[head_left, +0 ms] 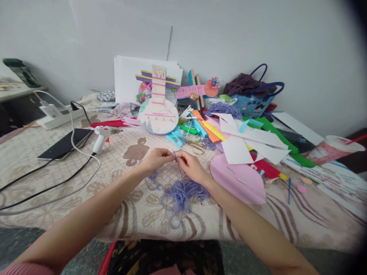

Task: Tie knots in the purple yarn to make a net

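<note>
Purple yarn (179, 196) lies in a loose tangle near the front of the table, with a strand running up to my fingers. My left hand (158, 158) pinches that strand between thumb and fingertips. Close beside it, almost touching, my right hand (191, 166) is closed on the same strand. Both hands are raised slightly above the cloth. Just beyond them lie gold-handled scissors (197, 147). A pink paper piece (237, 179) with a thin needle-like item on it rests right of my right hand. The exact spot where the fingertips meet the yarn is partly hidden.
A white glue gun (101, 139), a dark tablet-like device (65, 144), cables and a power strip (60, 116) occupy the left. Decorated craft pieces (158, 116) stand behind. White paper scraps (236, 149), a blue bag (255, 103) and a drink cup (329, 149) crowd the right.
</note>
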Demonstrator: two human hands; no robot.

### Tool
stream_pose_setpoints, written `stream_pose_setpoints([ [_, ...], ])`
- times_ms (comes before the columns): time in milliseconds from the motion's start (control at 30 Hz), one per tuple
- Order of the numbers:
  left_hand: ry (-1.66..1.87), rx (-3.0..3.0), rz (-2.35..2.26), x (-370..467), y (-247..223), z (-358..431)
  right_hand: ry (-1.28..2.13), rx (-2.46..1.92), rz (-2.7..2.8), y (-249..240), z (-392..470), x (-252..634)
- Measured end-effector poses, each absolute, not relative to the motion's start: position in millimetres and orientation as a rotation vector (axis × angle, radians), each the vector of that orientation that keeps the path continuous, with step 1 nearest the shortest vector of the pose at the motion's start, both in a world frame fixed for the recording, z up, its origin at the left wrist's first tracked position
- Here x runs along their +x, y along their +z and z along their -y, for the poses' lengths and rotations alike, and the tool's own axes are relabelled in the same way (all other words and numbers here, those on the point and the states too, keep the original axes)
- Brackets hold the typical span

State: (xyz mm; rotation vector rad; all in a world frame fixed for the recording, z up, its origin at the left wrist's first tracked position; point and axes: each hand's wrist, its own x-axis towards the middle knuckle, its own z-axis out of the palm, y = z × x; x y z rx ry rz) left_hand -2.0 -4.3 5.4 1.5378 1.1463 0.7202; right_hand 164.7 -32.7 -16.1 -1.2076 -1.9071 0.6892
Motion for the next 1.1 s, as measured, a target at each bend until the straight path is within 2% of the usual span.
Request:
stream_pose_setpoints([
  [700,0.769,1.602,-1.123,-6.1,-5.2,-3.8,0.743,-1.218,1.898,-11.9,30.3,171.4],
  [1100,0.81,1.472,-1.183,-1.0,1.4,2.0,0.581,-1.268,2.002,-0.9,50.3,163.6],
])
